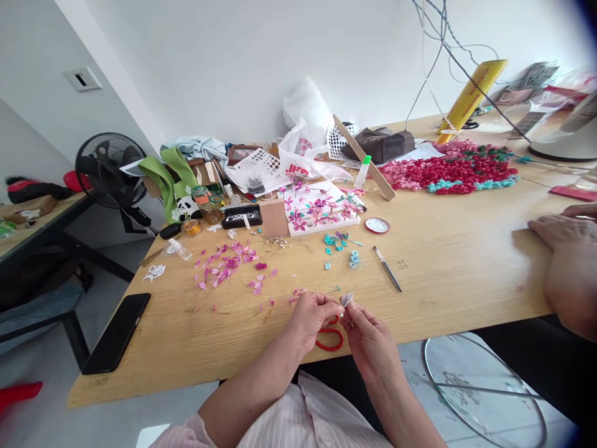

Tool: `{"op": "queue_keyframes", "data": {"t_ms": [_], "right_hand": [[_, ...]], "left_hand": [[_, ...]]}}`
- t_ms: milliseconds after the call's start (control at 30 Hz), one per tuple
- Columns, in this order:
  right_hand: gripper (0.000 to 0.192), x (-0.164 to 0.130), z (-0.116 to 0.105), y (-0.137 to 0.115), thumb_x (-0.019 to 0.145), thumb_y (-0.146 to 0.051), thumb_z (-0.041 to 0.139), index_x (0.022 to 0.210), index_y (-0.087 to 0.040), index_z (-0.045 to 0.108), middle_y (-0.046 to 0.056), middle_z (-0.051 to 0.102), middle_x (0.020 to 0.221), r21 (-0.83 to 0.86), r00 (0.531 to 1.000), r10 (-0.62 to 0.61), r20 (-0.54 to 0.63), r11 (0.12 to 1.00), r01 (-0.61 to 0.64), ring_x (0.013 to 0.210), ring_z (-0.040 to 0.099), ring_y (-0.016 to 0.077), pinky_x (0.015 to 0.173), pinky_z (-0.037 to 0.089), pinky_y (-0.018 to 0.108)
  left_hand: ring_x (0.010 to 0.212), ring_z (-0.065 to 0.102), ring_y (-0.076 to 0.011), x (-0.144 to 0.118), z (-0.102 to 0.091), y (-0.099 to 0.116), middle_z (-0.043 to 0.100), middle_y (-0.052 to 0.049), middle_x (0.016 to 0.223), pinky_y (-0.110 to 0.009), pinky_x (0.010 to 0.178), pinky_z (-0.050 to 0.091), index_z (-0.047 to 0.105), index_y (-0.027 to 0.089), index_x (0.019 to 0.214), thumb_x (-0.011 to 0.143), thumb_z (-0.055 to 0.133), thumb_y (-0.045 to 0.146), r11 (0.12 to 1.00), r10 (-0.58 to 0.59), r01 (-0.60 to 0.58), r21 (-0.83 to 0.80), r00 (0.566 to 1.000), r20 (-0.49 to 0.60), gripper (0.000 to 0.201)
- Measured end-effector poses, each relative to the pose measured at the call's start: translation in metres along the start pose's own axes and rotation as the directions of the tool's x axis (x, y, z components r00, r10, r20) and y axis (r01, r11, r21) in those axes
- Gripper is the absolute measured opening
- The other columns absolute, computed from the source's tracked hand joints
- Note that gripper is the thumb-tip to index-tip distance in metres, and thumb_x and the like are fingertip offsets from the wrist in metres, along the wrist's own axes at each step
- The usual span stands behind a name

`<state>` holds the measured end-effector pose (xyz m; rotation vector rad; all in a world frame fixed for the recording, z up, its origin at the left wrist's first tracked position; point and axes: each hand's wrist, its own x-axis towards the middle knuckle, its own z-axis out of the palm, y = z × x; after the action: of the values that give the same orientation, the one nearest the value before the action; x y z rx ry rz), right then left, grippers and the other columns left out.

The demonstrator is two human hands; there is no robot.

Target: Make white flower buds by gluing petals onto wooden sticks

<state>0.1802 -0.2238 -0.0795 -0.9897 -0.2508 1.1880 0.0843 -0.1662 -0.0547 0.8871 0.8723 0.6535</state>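
Observation:
At the table's near edge, my left hand (308, 320) and my right hand (370, 343) meet, thumbs and fingertips pinched together. Between the fingertips, mostly the right ones, is a small greyish-white petal-like piece (346, 299); a tiny white bead shows just below it. What exactly the left fingertips grip is too small to make out. Scissors with red handles (330, 341) lie under and between my hands, their blades hidden. Close beyond my hands are small pink flower pieces (296, 295). Loose pink-purple petals (228, 261) are scattered further left.
A pen (387, 269) lies right of turquoise pieces (336, 241). Pink flowers stand in a white foam block (324, 225) near a small dish (377, 225). A black phone (116, 333) lies at left. Red and pink flower strings (443, 171) are piled back right. Another person's hand (562, 227) rests at right.

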Motion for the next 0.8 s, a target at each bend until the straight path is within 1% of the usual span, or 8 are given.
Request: {"op": "queue_keyframes", "data": {"t_ms": [67, 233, 400, 533, 600, 667, 733, 800], "right_hand": [[0.029, -0.002, 0.002, -0.002, 0.058, -0.04, 0.088, 0.071, -0.018, 0.074, 0.004, 0.068, 0.074, -0.002, 1.0, 0.007, 0.012, 1.0, -0.007, 0.069, 0.059, 0.0137, 0.065, 0.048, 0.026], [0.031, -0.005, 0.005, -0.005, 0.056, -0.039, 0.089, 0.061, -0.018, 0.068, 0.0, 0.061, 0.063, 0.0, 1.0, -0.005, 0.005, 1.0, 0.005, 0.06, 0.053, 0.0097, 0.061, 0.045, 0.022], [0.034, -0.002, 0.005, -0.001, 0.054, -0.039, 0.09, 0.061, -0.017, 0.066, 0.0, 0.059, 0.063, 0.008, 0.999, -0.038, -0.027, 0.999, 0.039, 0.06, 0.052, 0.0094, 0.059, 0.044, 0.022], [0.035, 0.012, -0.003, -0.006, 0.049, -0.036, 0.092, 0.061, -0.017, 0.064, -0.002, 0.057, 0.064, 0.034, 0.987, -0.104, -0.121, 0.993, 0.108, 0.06, 0.05, 0.0082, 0.057, 0.045, 0.02], [0.037, 0.021, -0.01, -0.016, 0.046, -0.035, 0.093, 0.062, -0.017, 0.064, -0.003, 0.057, 0.067, 0.058, 0.973, -0.147, -0.179, 0.985, 0.16, 0.062, 0.05, 0.0069, 0.057, 0.045, 0.018], [0.037, 0.028, -0.018, -0.029, 0.045, -0.033, 0.093, 0.063, -0.017, 0.064, -0.004, 0.056, 0.07, 0.074, 0.955, -0.19, -0.227, 0.975, 0.211, 0.065, 0.05, 0.0062, 0.058, 0.045, 0.017], [0.035, 0.031, -0.026, -0.041, 0.049, -0.03, 0.092, 0.065, -0.017, 0.064, -0.004, 0.056, 0.071, 0.07, 0.936, -0.225, -0.272, 0.965, 0.252, 0.067, 0.051, 0.0059, 0.06, 0.045, 0.016], [0.032, 0.031, -0.034, -0.048, 0.052, -0.028, 0.091, 0.067, -0.017, 0.065, -0.004, 0.056, 0.072, 0.053, 0.919, -0.242, -0.31, 0.961, 0.271, 0.068, 0.051, 0.0058, 0.061, 0.046, 0.016]], "left_hand": [[0.046, 0.03, -0.0049, -0.001, 0.001, -0.001, 0.042, 0.007, 0.044, -0.024, 0.05, 0.022, 0.056, 0.015, 0.05, 0.054, 0.073, 0.03, 1.0, -0.008, 0.008, 0.015, 1.0, -0.011, 0.022], [0.048, 0.034, -0.0057, -0.001, 0.001, -0.004, 0.047, 0.006, 0.047, -0.025, 0.053, 0.025, 0.058, 0.014, 0.053, 0.054, 0.07, 0.027, 0.998, -0.02, 0.021, 0.057, 0.999, -0.025, 0.017], [0.048, 0.033, -0.006, -0.001, 0.0, -0.001, 0.048, 0.006, 0.046, -0.025, 0.054, 0.024, 0.057, 0.015, 0.051, 0.052, 0.066, 0.024, 0.997, -0.028, 0.03, 0.069, 0.999, -0.028, 0.013], [0.049, 0.035, -0.006, -0.006, -0.002, -0.002, 0.051, 0.005, 0.047, -0.025, 0.054, 0.024, 0.06, 0.014, 0.052, 0.051, 0.067, 0.023, 0.992, -0.05, 0.048, 0.113, 0.999, 0.008, 0.011], [0.049, 0.036, -0.0059, -0.009, -0.006, -0.002, 0.054, 0.004, 0.049, -0.025, 0.053, 0.025, 0.062, 0.014, 0.053, 0.051, 0.068, 0.022, 0.99, -0.059, 0.054, 0.129, 0.997, 0.042, 0.01], [0.048, 0.036, -0.0056, -0.01, -0.011, -0.001, 0.054, 0.003, 0.048, -0.024, 0.052, 0.024, 0.063, 0.013, 0.053, 0.052, 0.069, 0.021, 0.991, -0.056, 0.049, 0.121, 0.997, 0.053, 0.01], [0.046, 0.035, -0.005, -0.009, -0.019, 0.005, 0.052, 0.004, 0.047, -0.023, 0.05, 0.023, 0.062, 0.013, 0.053, 0.052, 0.07, 0.023, 0.996, -0.038, 0.036, 0.087, 0.999, 0.026, 0.013], [0.045, 0.035, -0.0048, -0.005, -0.028, 0.013, 0.05, 0.004, 0.047, -0.022, 0.048, 0.022, 0.061, 0.013, 0.056, 0.052, 0.07, 0.027, 0.997, -0.004, 0.007, 0.077, 0.999, -0.036, 0.017]]}}
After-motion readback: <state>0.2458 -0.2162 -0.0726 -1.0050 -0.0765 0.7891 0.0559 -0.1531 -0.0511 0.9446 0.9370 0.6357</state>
